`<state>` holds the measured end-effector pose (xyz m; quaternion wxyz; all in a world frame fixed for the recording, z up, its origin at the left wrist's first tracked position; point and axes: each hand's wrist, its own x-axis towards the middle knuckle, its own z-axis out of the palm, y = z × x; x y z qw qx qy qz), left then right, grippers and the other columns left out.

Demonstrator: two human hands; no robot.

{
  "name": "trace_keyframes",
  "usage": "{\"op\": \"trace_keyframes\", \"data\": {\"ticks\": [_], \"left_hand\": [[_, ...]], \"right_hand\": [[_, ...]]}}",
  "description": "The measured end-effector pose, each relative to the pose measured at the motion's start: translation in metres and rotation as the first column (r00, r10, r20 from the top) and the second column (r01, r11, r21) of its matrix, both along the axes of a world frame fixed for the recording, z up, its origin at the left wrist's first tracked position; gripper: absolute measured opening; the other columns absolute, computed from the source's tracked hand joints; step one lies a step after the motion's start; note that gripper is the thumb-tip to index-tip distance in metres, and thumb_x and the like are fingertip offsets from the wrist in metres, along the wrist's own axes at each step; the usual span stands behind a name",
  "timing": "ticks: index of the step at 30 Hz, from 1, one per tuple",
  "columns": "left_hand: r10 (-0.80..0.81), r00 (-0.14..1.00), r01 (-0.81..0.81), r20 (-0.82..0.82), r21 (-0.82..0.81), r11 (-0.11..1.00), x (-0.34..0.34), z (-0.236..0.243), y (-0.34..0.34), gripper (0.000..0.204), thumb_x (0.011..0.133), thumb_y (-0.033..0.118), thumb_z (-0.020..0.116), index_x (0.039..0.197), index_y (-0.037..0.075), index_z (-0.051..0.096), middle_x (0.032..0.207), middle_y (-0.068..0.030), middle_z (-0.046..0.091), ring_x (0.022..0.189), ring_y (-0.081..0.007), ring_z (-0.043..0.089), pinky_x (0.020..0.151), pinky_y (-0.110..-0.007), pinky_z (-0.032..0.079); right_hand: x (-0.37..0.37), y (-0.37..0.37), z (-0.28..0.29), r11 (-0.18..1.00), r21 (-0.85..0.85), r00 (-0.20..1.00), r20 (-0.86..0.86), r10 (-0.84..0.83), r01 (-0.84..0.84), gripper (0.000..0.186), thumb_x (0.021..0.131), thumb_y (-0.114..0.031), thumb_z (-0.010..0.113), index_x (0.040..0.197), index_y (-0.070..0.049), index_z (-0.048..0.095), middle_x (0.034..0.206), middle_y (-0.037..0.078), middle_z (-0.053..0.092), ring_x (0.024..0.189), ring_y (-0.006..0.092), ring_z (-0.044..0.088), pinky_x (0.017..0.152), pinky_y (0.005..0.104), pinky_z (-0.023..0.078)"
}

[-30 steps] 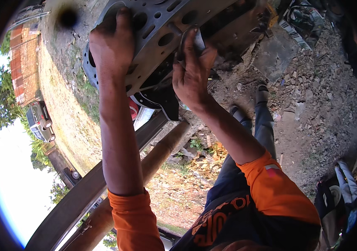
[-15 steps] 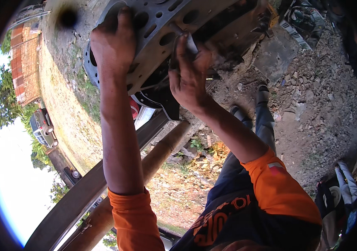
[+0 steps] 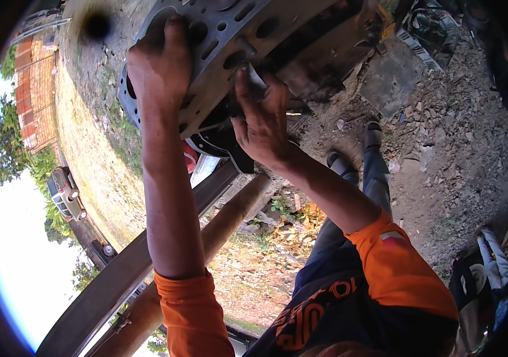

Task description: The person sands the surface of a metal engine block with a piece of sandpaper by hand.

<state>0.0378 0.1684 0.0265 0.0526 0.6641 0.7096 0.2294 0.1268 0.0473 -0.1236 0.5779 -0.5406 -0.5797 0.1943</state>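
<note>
A large grey metal engine block [image 3: 221, 65], pierced by round holes and slots, fills the top of the view. At its left part, my left hand [image 3: 161, 71] is closed, its thumb lying at a big round opening and the other fingers hidden. Between the thumb and fingers of my right hand [image 3: 263, 119] is a small flat pale grey piece [image 3: 256, 77]; I cannot tell its kind. That hand is up against the block's lower edge, beside a round hole. A curved black plate [image 3: 239, 154] hangs under the block, below the right hand.
A long dark beam [image 3: 108, 273] and a rusty round pole [image 3: 230, 217] run diagonally below the block. Rubble ground [image 3: 444, 143] lies to the right, with a crate-like thing [image 3: 424, 47] at the top. A parked car [image 3: 66, 193] stands far left.
My right hand has slid left and a little toward me along the block, carrying the small pale piece with it. My left hand stays in place.
</note>
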Motion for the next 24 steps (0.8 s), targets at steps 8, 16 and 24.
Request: {"op": "trace_keyframes", "data": {"ticks": [8,16,24], "left_hand": [[0.036,0.998,-0.034,0.059,-0.039,0.999,0.006,0.003,-0.002,0.048,0.099,0.044,0.063,0.114,0.001,0.077,0.103,-0.0214,0.077,0.097,-0.0284,0.074,0.092,-0.039,0.052],[-0.063,0.995,0.063,0.079,0.004,0.998,0.002,0.001,-0.004,0.046,0.100,0.042,0.063,0.114,0.000,0.077,0.102,-0.0206,0.078,0.097,-0.0283,0.075,0.091,-0.038,0.053],[-0.025,0.993,0.028,0.114,-0.023,0.999,0.001,0.000,-0.004,0.048,0.098,0.045,0.063,0.113,0.001,0.077,0.099,-0.0222,0.077,0.093,-0.0288,0.075,0.090,-0.040,0.053]], "right_hand": [[-0.007,-0.010,-0.011,0.999,-0.015,0.999,-0.009,0.035,-0.035,0.089,0.082,-0.007,0.074,0.161,-0.013,0.034,0.135,0.022,0.041,0.118,0.0372,0.042,0.097,0.0503,0.035],[-0.013,-0.015,-0.005,0.995,-0.089,0.998,-0.050,0.044,-0.049,0.090,0.084,-0.002,0.071,0.163,-0.013,0.031,0.135,0.024,0.040,0.119,0.0391,0.041,0.098,0.0493,0.036],[-0.010,-0.011,-0.006,0.997,-0.073,0.995,-0.098,0.021,-0.028,0.096,0.082,-0.002,0.073,0.165,-0.009,0.025,0.138,0.025,0.040,0.117,0.0388,0.042,0.100,0.0518,0.035]]}}
